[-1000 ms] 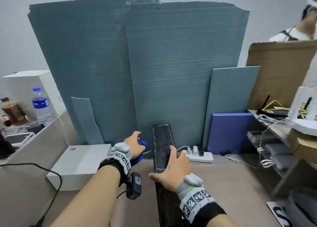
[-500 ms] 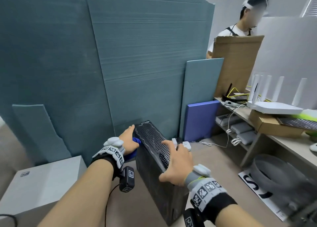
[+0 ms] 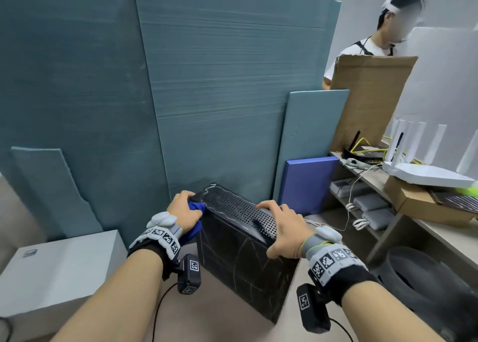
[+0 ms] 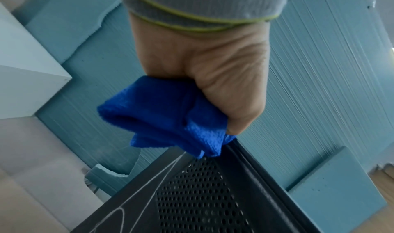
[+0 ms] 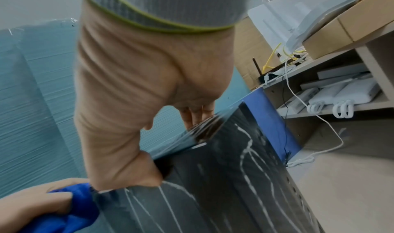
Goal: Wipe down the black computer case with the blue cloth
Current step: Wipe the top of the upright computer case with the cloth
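No readable text, label, brand or number shows in any view.

fuzzy blue cloth (image 4: 166, 115); perforated matt black case (image 3: 240, 253)

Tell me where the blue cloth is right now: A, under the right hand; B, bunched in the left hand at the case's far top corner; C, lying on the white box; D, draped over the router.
B: the left hand holds the blue cloth against the black computer case.

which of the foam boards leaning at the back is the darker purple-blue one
The small blue board, lowest of the leaning panels, just right of the black computer case. The rest are dull teal.
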`<act>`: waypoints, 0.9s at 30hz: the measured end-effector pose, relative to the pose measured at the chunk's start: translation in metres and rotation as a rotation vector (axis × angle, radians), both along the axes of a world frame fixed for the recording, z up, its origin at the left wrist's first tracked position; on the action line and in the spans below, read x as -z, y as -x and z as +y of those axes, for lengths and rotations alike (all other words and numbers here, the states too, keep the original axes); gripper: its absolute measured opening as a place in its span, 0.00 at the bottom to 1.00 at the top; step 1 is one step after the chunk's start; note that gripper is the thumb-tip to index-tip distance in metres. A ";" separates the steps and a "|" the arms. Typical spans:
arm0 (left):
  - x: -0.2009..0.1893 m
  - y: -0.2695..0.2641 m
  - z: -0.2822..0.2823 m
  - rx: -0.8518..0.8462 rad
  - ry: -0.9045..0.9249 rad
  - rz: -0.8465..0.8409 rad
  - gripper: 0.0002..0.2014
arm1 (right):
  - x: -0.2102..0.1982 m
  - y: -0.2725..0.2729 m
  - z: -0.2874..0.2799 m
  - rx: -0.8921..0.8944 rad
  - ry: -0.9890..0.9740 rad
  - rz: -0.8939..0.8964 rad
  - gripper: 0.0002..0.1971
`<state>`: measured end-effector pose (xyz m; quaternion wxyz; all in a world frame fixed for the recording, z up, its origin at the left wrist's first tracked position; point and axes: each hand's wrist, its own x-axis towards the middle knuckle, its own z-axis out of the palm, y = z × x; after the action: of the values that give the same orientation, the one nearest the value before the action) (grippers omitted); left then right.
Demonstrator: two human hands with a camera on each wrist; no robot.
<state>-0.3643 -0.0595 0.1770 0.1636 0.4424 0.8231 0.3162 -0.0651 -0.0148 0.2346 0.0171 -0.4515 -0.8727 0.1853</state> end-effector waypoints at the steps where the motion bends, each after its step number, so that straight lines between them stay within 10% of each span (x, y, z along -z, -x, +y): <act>1: -0.001 -0.002 -0.004 -0.025 -0.009 -0.006 0.23 | 0.000 -0.002 0.004 -0.017 0.002 -0.006 0.51; 8: -0.012 -0.019 -0.053 -0.293 0.003 -0.017 0.05 | -0.001 -0.010 0.034 -0.177 0.008 -0.063 0.51; 23: -0.027 -0.082 -0.117 -0.467 -0.201 -0.086 0.08 | 0.029 0.012 0.020 -0.334 -0.124 -0.061 0.50; 27: -0.038 -0.087 -0.115 -0.394 -0.226 0.140 0.02 | 0.030 0.021 0.011 -0.323 -0.155 -0.026 0.48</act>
<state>-0.2775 -0.1744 0.2153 -0.0093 0.3094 0.8622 0.4009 -0.0865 -0.0039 0.2047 0.0108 -0.3051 -0.9457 0.1118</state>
